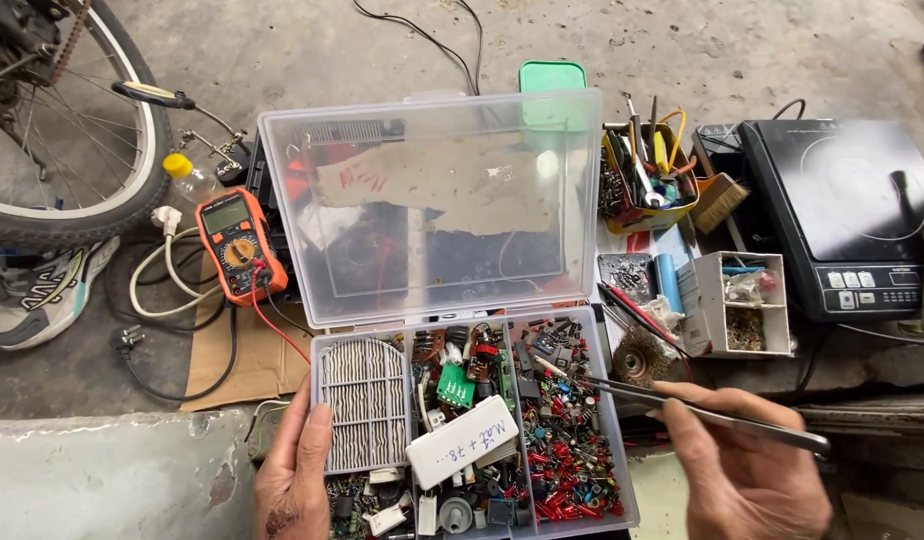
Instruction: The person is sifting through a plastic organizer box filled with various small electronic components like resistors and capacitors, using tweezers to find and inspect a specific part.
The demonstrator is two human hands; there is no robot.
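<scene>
1. A clear plastic parts box (582, 420) lies open on the floor in front of the person, its see-through lid (432, 210) standing upright behind the tray.
2. The tray has several compartments: the left 1 holds a grey ribbed grille piece (364, 405), the middle ones hold a green circuit board (455, 385) and a white rectangular block (462, 442), and the right 1 is full of small red, blue and black electronic components (572, 470).
3. The left hand (294, 475) rests against the tray's left edge, fingers flat, thumb touching the grille piece.
4. The right hand (747, 465) pinches a pair of long metal tweezers (682, 405), whose tips reach into the upper part of the right compartment; whether the tips grip anything is too small to tell.
5. Left of the lid lies an orange multimeter (237, 240) with red and black leads.
6. A bicycle wheel (72, 130) and a sneaker (37, 290) sit at the far left.
7. To the right stand a yellow tool bin (647, 175), a small white drawer unit (742, 305) and a black induction cooktop (842, 210).
</scene>
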